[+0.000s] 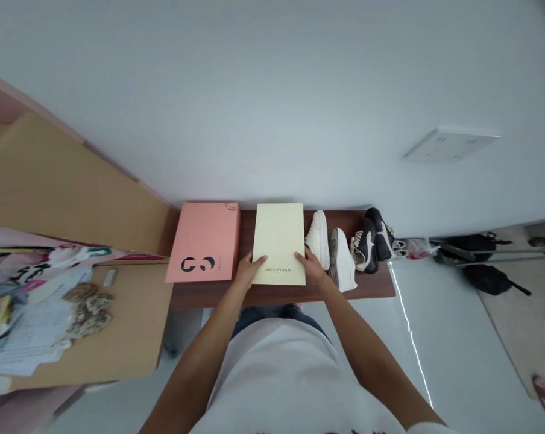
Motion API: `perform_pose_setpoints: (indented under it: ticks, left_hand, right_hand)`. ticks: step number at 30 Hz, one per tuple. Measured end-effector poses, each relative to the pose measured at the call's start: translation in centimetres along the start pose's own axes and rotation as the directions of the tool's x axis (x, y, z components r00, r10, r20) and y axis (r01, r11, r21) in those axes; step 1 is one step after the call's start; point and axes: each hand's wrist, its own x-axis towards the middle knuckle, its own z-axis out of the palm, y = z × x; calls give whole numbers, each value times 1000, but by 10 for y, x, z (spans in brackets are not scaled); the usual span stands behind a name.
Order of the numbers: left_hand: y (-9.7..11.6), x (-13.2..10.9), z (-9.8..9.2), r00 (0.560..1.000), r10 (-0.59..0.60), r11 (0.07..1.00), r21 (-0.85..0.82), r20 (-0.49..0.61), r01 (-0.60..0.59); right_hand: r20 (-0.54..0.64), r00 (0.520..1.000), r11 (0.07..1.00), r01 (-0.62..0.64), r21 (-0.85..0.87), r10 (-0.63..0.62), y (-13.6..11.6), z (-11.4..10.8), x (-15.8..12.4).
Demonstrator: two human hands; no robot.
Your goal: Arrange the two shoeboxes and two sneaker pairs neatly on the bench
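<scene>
A pale yellow shoe box [279, 238] lies flat on a dark brown wooden bench [372, 284] against the white wall. My left hand [248, 269] grips its near left corner, thumb on the lid. My right hand [312, 265] grips its near right corner, fingers curled round the edge. A pink shoe box [204, 241] with a dark logo lies just left of the yellow one. To the right stands a pair of white sneakers [331, 247], close to my right hand.
A pair of black and white sneakers [372, 238] stands at the bench's right end. A light wooden desk [132, 325] with papers and clutter is at the left. Black bags [478, 262] lie on the glossy white floor at the right, beside a beige mat [526, 319].
</scene>
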Motion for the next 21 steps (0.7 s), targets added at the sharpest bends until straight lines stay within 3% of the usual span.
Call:
perform_pose_setpoints:
  ticks: [8, 21]
  left_hand:
    - [7, 5, -4, 994, 57, 995, 89, -96, -49]
    - [9, 11, -7, 993, 24, 993, 114, -120, -10]
  right_hand:
    - [10, 998, 998, -57, 14, 57, 9, 13, 22]
    - [48, 996, 997, -73, 9, 73, 28, 16, 42]
